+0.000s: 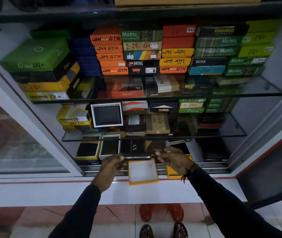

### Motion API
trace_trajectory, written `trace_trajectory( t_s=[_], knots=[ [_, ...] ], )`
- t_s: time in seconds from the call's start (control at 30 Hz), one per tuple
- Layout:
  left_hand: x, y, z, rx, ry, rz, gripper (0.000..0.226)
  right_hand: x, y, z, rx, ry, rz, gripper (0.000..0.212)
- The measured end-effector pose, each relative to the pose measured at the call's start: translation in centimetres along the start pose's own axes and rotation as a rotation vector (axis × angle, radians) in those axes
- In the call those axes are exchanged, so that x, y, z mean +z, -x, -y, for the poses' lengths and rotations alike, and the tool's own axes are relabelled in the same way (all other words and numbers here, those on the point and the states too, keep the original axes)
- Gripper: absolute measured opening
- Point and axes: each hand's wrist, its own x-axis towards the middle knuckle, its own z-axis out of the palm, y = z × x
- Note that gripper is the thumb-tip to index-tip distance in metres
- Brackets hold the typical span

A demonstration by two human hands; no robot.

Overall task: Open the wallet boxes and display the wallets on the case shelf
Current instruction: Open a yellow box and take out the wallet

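Left grip [112,163] pinches the left end of a dark wallet [137,156], held level at the mouth of the bottom shelf. Right grip [171,158] open, fingers spread, just off the wallet's right end at 3 o'clock; contact there cannot be told.

Head view, the only one: an orange box tray [142,171], white-lined and emptied, lies at 6 o'clock of the wallet, across the sliding-door track [210,166] and the white sill. At 9 to 10 o'clock of the hands, two opened boxes [100,148] already show dark wallets. At 12 o'clock a black A|X box [133,146] stands behind the wallet. Glass shelves [154,137] above carry stacked closed boxes.

Step in hand, as judged: wallet out of its box, being set for display. Next move likely calls for seating it in the tray or on the shelf beside the opened pair, face outward, then clearing the track.
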Motion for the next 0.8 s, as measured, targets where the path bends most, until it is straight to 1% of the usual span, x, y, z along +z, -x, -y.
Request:
trace_trajectory(
  t_s=[0.07, 0.1, 0.13, 0.2, 0.3, 0.37, 0.43, 0.5, 0.53, 0.6, 0.67, 0.73, 0.8],
  knots=[
    [0.4, -0.1, 0.6, 0.049, -0.035, -0.079, 0.007, 0.5, 0.3, 0.0, -0.019, -0.045, -0.012, 0.037],
    [0.8, -0.2, 0.9, 0.076, -0.048, -0.136, 0.006, 1.1, 0.6, 0.0, -0.038, -0.03, -0.029, 0.037],
    [1.3, -0.4, 1.3, 0.102, -0.065, -0.185, 0.008, 1.9, 1.0, -0.1, -0.064, 0.024, -0.058, 0.038],
    [2.6, -0.7, 1.9, 0.139, -0.105, -0.222, 0.009, 4.0, 1.8, -0.7, -0.112, 0.117, -0.101, 0.04],
    [4.4, -1.1, 2.7, 0.171, -0.137, -0.166, 0.018, 7.4, 2.8, -2.4, -0.178, 0.093, -0.101, 0.037],
    [4.6, -0.8, 3.2, 0.164, -0.042, -0.1, 0.023, 8.9, 3.3, -3.4, -0.234, 0.107, -0.171, 0.034],
    [4.1, -0.5, 3.6, 0.146, 0.047, -0.048, 0.032, 9.7, 3.5, -4.1, -0.307, 0.195, -0.235, 0.031],
    [3.4, -0.6, 4.0, 0.12, 0.073, -0.033, 0.044, 9.5, 3.7, -4.4, -0.371, 0.267, -0.277, 0.029],
    [3.0, -0.6, 4.1, 0.103, 0.088, -0.043, 0.045, 9.1, 3.8, -4.3, -0.393, 0.262, -0.286, 0.029],
    [2.2, -0.8, 4.2, 0.062, 0.117, -0.073, 0.04, 8.0, 3.8, -3.7, -0.387, 0.191, -0.25, 0.031],
    [1.2, -0.8, 4.0, 0.037, 0.101, -0.087, 0.033, 6.4, 3.6, -2.3, -0.339, 0.123, -0.2, 0.035],
    [0.3, -0.8, 3.4, 0.034, 0.1, -0.076, 0.027, 4.3, 3.3, -0.7, -0.315, 0.19, -0.232, 0.042],
    [0.0, -0.7, 2.6, 0.018, 0.107, -0.046, 0.023, 2.3, 3.1, 0.9, -0.28, 0.24, -0.223, 0.049]
  ],
)
